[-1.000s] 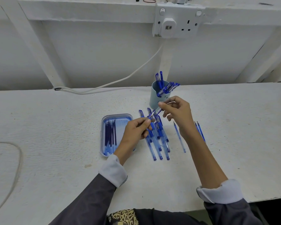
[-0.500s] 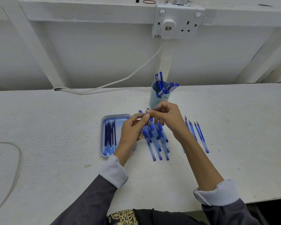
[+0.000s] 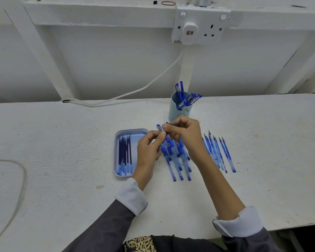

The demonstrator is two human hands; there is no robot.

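Where the two hands meet, just on the near side of the pale blue cup, a blue pen is held between them above the white table. The left hand pinches the pen's barrel with thumb and forefinger. The right hand curls its fingertips round the same pen from the other side, close against the left fingertips. The pen's long axis runs roughly from the person toward the cup. Its one visible end pokes out past the fingertips, pointing away and a little to the left of the cup; the fingers hide the rest of its length. Nearer than the cup, under the hands, a row of blue pens lies on the table along much the same line. Left of the cup and nearer, a tray holds dark refills. Right of the cup and nearer lies a second row of thin pen bodies. More pens stand in the cup.
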